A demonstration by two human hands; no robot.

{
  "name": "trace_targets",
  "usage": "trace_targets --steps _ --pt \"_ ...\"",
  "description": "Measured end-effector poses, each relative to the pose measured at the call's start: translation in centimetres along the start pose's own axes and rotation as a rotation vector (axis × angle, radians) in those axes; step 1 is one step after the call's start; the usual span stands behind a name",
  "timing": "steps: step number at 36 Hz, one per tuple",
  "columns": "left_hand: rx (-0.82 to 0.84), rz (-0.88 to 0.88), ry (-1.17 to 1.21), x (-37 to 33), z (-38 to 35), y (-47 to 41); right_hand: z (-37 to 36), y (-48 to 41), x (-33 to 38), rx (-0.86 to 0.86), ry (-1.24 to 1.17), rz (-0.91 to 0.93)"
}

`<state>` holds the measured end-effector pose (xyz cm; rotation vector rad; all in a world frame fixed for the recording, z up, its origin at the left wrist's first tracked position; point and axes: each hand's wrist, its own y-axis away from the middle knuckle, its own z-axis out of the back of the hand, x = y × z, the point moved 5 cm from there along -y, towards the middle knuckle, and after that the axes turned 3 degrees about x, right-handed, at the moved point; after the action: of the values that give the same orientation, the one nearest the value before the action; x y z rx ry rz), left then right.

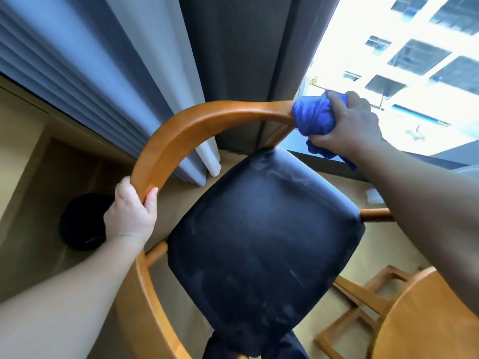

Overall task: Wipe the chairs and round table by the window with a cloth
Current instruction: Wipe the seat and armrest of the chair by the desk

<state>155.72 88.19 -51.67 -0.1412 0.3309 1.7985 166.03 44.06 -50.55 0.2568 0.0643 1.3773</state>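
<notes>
The chair's curved back rail (197, 120) is orange-brown wood, smooth and glossy. Its seat pad (264, 229) looks like dark leather or vinyl, smooth with a dull sheen and pale smears. The blue cloth (313, 117), upper right, is soft crumpled fabric. The curtains (145, 73) are matt grey cloth. The round table (425, 320), lower right, is paler smooth wood

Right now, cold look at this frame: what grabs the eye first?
The blue cloth, bunched in the right hand, is pressed on the right end of the chair's curved wooden rail, against the glaring window at upper right. The left hand grips the rail's other end at centre left. Between them, the dark seat cushion fills the middle, with pale smears on it.
</notes>
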Motion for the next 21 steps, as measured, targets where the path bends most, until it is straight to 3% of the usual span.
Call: trace_targets --steps 7,11,14,21 --pt "-0.069 -0.128 -0.063 -2.6 2.1 1.5 -0.2 1.2 -2.1 -0.034 0.017 -0.009" --pt "0.114 -0.315 0.014 -7.0 1.9 4.6 -0.3 2.4 -3.7 -0.009 -0.001 -0.055" --pt "0.293 -0.353 0.025 -9.3 0.9 7.3 -0.2 3.5 -5.0 0.016 -0.018 -0.090" --pt "0.515 -0.405 0.002 -12.8 -0.5 13.3 -0.2 6.3 -8.6 0.077 -0.058 -0.163"
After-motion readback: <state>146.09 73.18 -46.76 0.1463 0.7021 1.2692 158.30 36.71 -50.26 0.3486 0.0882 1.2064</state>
